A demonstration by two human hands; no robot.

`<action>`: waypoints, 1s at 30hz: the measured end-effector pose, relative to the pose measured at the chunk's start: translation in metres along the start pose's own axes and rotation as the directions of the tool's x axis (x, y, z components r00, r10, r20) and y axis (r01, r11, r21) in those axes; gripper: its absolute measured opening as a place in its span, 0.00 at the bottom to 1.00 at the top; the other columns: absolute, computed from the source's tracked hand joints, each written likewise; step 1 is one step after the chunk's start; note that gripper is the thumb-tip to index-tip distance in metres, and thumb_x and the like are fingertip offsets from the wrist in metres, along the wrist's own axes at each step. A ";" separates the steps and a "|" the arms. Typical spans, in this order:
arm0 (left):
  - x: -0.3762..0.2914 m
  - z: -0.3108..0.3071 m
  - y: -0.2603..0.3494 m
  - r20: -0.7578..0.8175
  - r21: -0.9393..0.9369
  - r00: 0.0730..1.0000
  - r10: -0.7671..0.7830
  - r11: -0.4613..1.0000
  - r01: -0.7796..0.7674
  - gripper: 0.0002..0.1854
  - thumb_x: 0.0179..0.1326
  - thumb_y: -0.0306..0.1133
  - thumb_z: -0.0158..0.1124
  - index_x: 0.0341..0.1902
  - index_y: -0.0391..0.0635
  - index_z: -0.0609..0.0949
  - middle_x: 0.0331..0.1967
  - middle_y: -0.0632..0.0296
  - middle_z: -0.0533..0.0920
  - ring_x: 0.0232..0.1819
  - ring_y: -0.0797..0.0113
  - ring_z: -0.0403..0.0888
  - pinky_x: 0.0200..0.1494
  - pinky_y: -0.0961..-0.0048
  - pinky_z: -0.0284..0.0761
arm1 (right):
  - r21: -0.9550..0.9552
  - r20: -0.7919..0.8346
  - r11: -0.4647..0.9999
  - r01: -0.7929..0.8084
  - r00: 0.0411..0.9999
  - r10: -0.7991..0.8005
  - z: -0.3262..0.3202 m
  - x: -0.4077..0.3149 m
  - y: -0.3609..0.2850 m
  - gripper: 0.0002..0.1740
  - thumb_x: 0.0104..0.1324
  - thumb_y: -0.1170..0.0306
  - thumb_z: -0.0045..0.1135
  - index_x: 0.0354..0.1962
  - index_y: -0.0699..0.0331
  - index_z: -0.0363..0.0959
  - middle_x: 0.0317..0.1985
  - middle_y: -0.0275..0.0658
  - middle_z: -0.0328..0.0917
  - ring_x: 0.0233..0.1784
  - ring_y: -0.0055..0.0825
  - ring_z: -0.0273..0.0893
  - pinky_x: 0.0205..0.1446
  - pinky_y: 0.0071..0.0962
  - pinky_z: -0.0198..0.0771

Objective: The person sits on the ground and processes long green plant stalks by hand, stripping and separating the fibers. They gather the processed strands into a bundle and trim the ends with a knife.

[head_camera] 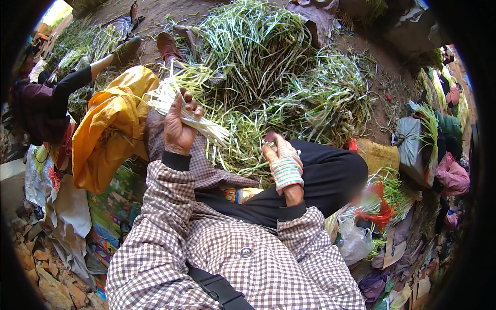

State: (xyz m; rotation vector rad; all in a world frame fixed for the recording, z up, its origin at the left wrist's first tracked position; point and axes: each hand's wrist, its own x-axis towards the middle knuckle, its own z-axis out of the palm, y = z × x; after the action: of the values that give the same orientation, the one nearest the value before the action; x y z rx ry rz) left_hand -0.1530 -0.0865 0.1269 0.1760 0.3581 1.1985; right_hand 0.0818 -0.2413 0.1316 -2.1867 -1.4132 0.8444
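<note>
My left hand [180,126], bare, is raised with its fingers curled around a bunch of pale, chive-like stalks [211,130]. The white stem ends point to the lower right, and the thin yellow-green leaves spread to the upper left. Over my bent right knee, my right hand [285,159] wears a striped, partly fingerless glove. Its fingers are bent, and whether anything small is between them cannot be told. Loose stripped leaves [240,143] lie between the two hands. Beyond them rises a large heap of long green stalks [255,46], with a second, tangled heap [325,97] to its right.
A yellow-orange woven sack [112,128] stands at my left, near a seated person [42,100] with one arm stretched out. On the right are a tied grey bundle [409,137], red plastic string [378,209] and a clear plastic bag [354,242]. Broken bricks [58,283] lie lower left.
</note>
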 end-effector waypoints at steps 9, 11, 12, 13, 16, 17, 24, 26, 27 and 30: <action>-0.011 0.018 -0.074 -0.065 -0.008 0.997 -0.047 0.999 0.046 0.18 0.63 0.24 0.58 0.56 0.43 0.70 0.40 0.61 0.75 0.35 0.73 0.70 0.41 0.69 0.70 | 0.970 0.194 -0.133 -0.202 0.978 -0.074 0.045 0.038 -0.026 0.25 0.71 0.57 0.48 0.59 0.63 0.65 0.43 0.34 0.75 0.43 0.21 0.75 0.45 0.21 0.72; -0.009 0.020 -0.072 -0.036 -0.002 0.999 0.030 1.000 -0.030 0.17 0.63 0.24 0.58 0.55 0.43 0.71 0.41 0.61 0.75 0.35 0.73 0.70 0.41 0.69 0.70 | 0.964 -0.082 0.262 0.038 0.984 0.157 0.036 0.023 -0.034 0.25 0.70 0.55 0.51 0.56 0.64 0.69 0.40 0.33 0.77 0.38 0.19 0.75 0.41 0.19 0.72; -0.007 0.022 -0.072 -0.093 0.010 0.995 0.032 0.999 -0.031 0.16 0.63 0.23 0.58 0.55 0.43 0.71 0.40 0.61 0.76 0.34 0.72 0.70 0.41 0.69 0.71 | 0.935 -0.165 0.337 0.112 0.977 0.133 0.032 0.020 -0.039 0.24 0.68 0.59 0.55 0.55 0.65 0.69 0.42 0.35 0.77 0.39 0.20 0.75 0.43 0.19 0.72; -0.007 0.024 -0.073 -0.088 0.034 0.996 0.006 0.999 -0.003 0.17 0.63 0.23 0.58 0.55 0.43 0.71 0.40 0.61 0.76 0.34 0.72 0.71 0.41 0.69 0.71 | 0.884 -0.249 0.419 0.206 0.967 0.051 0.030 0.013 -0.043 0.23 0.66 0.64 0.58 0.55 0.67 0.70 0.43 0.37 0.78 0.39 0.22 0.75 0.45 0.20 0.72; -0.008 0.028 -0.086 -0.190 0.084 0.980 -0.050 0.994 0.067 0.16 0.62 0.23 0.58 0.54 0.44 0.71 0.38 0.62 0.77 0.34 0.72 0.71 0.41 0.68 0.71 | 0.596 -0.307 0.763 0.249 0.949 -0.070 0.029 0.005 -0.054 0.14 0.63 0.69 0.61 0.44 0.67 0.75 0.37 0.39 0.79 0.36 0.22 0.75 0.42 0.23 0.72; -0.009 0.027 -0.091 -0.183 0.100 0.983 -0.019 0.994 0.038 0.16 0.62 0.24 0.59 0.53 0.44 0.72 0.38 0.61 0.77 0.34 0.72 0.71 0.40 0.68 0.71 | 0.590 -0.360 0.758 0.278 0.931 -0.062 0.028 0.005 -0.056 0.13 0.63 0.69 0.61 0.43 0.67 0.75 0.36 0.39 0.79 0.35 0.22 0.75 0.41 0.23 0.72; -0.001 0.012 -0.074 0.008 -0.125 0.992 -0.126 0.984 0.127 0.12 0.68 0.38 0.56 0.47 0.43 0.73 0.29 0.68 0.71 0.27 0.75 0.67 0.32 0.73 0.67 | 0.524 -0.412 0.737 0.427 0.884 -0.220 0.026 0.001 -0.050 0.07 0.64 0.72 0.58 0.39 0.66 0.75 0.31 0.38 0.78 0.31 0.21 0.75 0.36 0.23 0.71; 0.021 0.046 -0.044 0.013 0.187 0.996 0.093 0.978 -0.094 0.09 0.69 0.37 0.52 0.44 0.44 0.73 0.25 0.69 0.72 0.24 0.76 0.67 0.27 0.74 0.68 | 0.595 -0.336 0.748 0.294 0.936 -0.101 0.029 0.001 -0.044 0.08 0.65 0.73 0.57 0.41 0.66 0.76 0.33 0.37 0.80 0.32 0.21 0.76 0.37 0.22 0.71; 0.039 0.070 -0.024 0.064 0.270 0.989 0.136 0.951 -0.149 0.09 0.70 0.36 0.51 0.43 0.43 0.73 0.24 0.69 0.71 0.23 0.77 0.66 0.28 0.76 0.67 | 0.639 -0.280 0.730 0.242 0.957 -0.073 0.031 0.000 -0.041 0.08 0.65 0.73 0.56 0.42 0.65 0.76 0.33 0.37 0.80 0.32 0.21 0.76 0.38 0.22 0.71; 0.092 0.139 0.023 0.488 0.182 0.873 0.008 0.977 -0.110 0.09 0.71 0.35 0.49 0.41 0.42 0.73 0.23 0.69 0.66 0.24 0.76 0.63 0.31 0.79 0.65 | 0.566 -0.174 0.819 0.096 0.985 0.005 0.037 0.009 -0.029 0.11 0.67 0.62 0.55 0.41 0.60 0.76 0.26 0.42 0.80 0.26 0.32 0.78 0.31 0.30 0.71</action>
State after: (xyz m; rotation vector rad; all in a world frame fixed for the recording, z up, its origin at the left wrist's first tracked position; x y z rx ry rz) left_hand -0.0939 0.0148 0.2470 0.6609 0.0307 1.1313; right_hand 0.0402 -0.2212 0.1198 -1.7023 -0.9575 0.8999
